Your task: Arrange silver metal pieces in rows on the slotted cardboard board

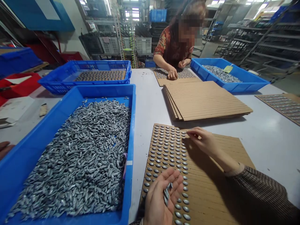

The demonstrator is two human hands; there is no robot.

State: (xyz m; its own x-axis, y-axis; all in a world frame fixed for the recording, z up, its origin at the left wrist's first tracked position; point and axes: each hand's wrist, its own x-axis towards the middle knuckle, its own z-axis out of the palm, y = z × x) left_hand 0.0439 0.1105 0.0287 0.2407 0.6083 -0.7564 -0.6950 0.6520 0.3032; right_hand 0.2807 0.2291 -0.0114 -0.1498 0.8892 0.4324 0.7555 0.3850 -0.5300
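My left hand (162,197) is palm up with curled fingers, cradling a few small grey spindle-shaped pieces (167,193). Below and around it lies a slotted cardboard sheet (211,175), its left part covered with rows of the same shiny pieces. My right hand (202,140) is at the sheet's far edge, thumb and fingers pinched at a grey piece (184,132) at the end of the top row. The fingertips partly hide what is between them. Left of the sheet, a blue tray (134,125) holds a large heap of these loose pieces.
A stack of cardboard sheets (208,100) lies beyond my sheet. Across the table, a co-worker (172,47) handles another filled sheet (161,75) beside a blue tray (248,84). A blue crate (84,64) stands at the back left. Another person's hand (5,149) shows at the left edge.
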